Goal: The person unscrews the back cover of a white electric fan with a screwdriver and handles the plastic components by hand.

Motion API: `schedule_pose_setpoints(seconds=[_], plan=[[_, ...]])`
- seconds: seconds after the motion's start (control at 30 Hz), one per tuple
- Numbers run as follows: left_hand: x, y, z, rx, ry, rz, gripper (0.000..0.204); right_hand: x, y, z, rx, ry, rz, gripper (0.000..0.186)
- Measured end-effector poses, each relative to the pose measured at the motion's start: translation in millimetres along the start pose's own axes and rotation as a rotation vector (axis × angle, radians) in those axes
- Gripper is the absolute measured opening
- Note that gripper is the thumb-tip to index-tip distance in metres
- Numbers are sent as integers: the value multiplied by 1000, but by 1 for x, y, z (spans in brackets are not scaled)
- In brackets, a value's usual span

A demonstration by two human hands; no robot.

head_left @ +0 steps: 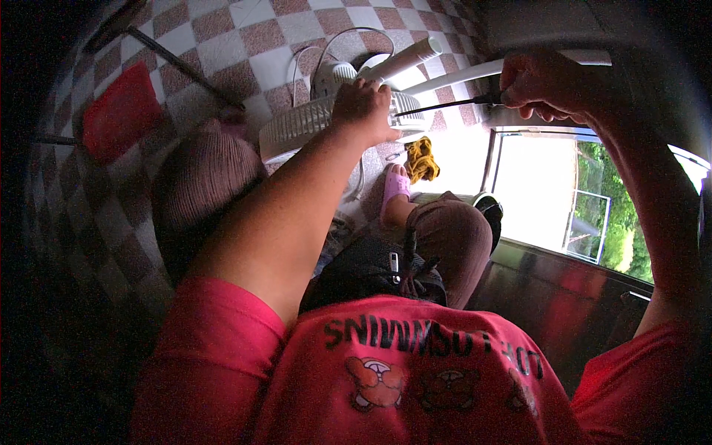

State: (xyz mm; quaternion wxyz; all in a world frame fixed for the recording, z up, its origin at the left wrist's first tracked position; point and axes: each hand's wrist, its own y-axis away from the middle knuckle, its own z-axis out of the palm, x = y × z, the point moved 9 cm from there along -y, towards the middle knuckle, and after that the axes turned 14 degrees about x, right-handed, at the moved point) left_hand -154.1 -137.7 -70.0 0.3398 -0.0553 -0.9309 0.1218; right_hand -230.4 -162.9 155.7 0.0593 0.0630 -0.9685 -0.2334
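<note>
A white electric fan (297, 127) with a slatted round guard lies on the checkered floor ahead of me. My left hand (362, 107) grips the fan at its right side, fingers curled over the edge near a thick white tube (404, 61). In my closed right hand (545, 85) is a screwdriver (445, 106), held by its dark handle. Its long dark shaft points left, with the tip at the fan just beside my left hand. What the tip touches is too small to tell.
A long white pole (460, 74) runs behind the screwdriver. A crumpled yellow cloth (423, 159) lies near my foot in a pink slipper (396, 185). At left are a red flat object (122, 111) and a dark bar (182, 67). A bright window (593, 200) stands right.
</note>
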Motion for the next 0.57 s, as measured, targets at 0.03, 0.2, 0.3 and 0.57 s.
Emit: schedule_pose_setpoints(seconds=[0.03,0.2,0.3,0.57], plan=[[5,-1,1,-1,7,11,82,1,3,-2,5,0,13,21],[5,1,-4,-20,-35,15,84,7,0,-3,-29,-32,149,23],[7,0,1,-22,-64,37,87,7,9,-1,-6,6,119,24],[-1,3,-1,-23,-28,-62,88,8,-4,11,-17,171,-116,30]])
